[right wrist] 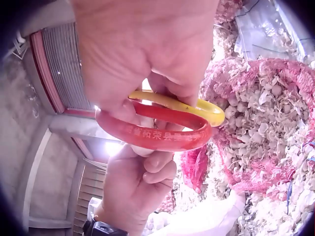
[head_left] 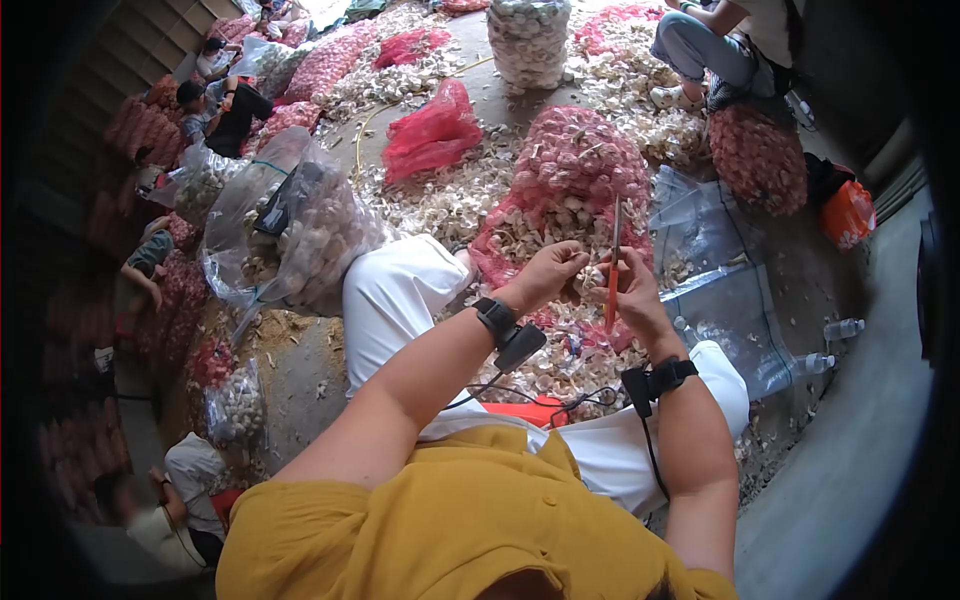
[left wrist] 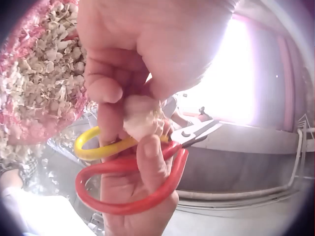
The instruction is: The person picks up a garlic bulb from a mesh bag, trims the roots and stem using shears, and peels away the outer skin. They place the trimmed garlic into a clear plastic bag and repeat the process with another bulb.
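Note:
In the head view my left hand (head_left: 548, 274) and right hand (head_left: 638, 292) meet over the heap of garlic skins. A pale garlic bulb (left wrist: 140, 115) sits between them in the left wrist view. My left fingers pinch it from above, and my right thumb (left wrist: 151, 152) lies against its lower side. Held in my right hand is a pair of scissors (head_left: 612, 290) with one red and one yellow handle. Their blades (left wrist: 199, 131) point away from the bulb, slightly parted. From the right wrist, the red handle (right wrist: 162, 139) hides part of the bulb.
A pink net sack (head_left: 580, 150) of garlic bulbs lies just beyond my hands, opening onto loose skins. Clear plastic bags (head_left: 720, 290) lie flat at the right. A filled clear bag (head_left: 300, 220) stands left of my knee. Other people sit along the left side and back right.

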Tool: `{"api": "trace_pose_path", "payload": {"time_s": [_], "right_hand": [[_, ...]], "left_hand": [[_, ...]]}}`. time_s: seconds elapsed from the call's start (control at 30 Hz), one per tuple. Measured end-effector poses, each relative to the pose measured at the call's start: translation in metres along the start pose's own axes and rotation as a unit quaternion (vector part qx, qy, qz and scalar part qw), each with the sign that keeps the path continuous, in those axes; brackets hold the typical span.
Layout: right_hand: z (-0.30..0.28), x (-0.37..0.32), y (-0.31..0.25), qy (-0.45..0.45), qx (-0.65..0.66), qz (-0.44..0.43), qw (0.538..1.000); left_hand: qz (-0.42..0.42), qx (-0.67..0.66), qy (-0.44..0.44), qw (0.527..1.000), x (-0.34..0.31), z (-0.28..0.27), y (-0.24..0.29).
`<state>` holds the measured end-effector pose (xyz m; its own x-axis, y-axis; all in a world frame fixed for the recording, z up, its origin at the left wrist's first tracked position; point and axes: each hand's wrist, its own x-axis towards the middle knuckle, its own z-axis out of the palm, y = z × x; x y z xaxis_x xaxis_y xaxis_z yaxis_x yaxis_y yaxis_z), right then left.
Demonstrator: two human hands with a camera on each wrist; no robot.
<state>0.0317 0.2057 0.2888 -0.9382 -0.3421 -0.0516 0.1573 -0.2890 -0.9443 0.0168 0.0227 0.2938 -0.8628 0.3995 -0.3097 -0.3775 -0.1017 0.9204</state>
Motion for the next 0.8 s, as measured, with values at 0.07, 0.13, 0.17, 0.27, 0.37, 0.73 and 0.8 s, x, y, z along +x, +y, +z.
{"api": "trace_pose_path", "payload": {"time_s": [0.07, 0.13, 0.17, 0.27, 0.37, 0.73, 0.8], "right_hand": [[0.002, -0.001, 0.0, -0.011, 0.004, 0.0, 1.0], [0.006, -0.003, -0.009, 0.001, 0.047, -0.004, 0.999], [0.006, -0.002, -0.009, 0.001, 0.046, -0.004, 0.999], [0.001, -0.001, -0.007, 0.014, 0.088, 0.006, 0.996], [-0.006, 0.002, 0.006, 0.049, 0.058, -0.022, 0.997], [-0.001, 0.001, 0.005, 0.048, 0.012, -0.013, 0.999], [-0.001, 0.001, 0.007, 0.034, 0.016, -0.006, 0.999]], "left_hand": [[0.002, 0.02, 0.016, 1.0, 0.001, -0.001, -0.007], [0.048, -0.043, 0.028, 0.998, 0.001, -0.002, -0.016], [0.049, -0.043, 0.028, 0.997, 0.003, -0.002, -0.021], [0.009, -0.018, 0.052, 0.998, 0.002, 0.004, -0.017], [-0.081, -0.18, 0.038, 0.98, -0.002, 0.007, -0.009], [0.068, -0.157, 0.067, 0.983, 0.011, 0.005, -0.025], [0.057, -0.145, 0.068, 0.985, 0.007, 0.005, -0.023]]}}
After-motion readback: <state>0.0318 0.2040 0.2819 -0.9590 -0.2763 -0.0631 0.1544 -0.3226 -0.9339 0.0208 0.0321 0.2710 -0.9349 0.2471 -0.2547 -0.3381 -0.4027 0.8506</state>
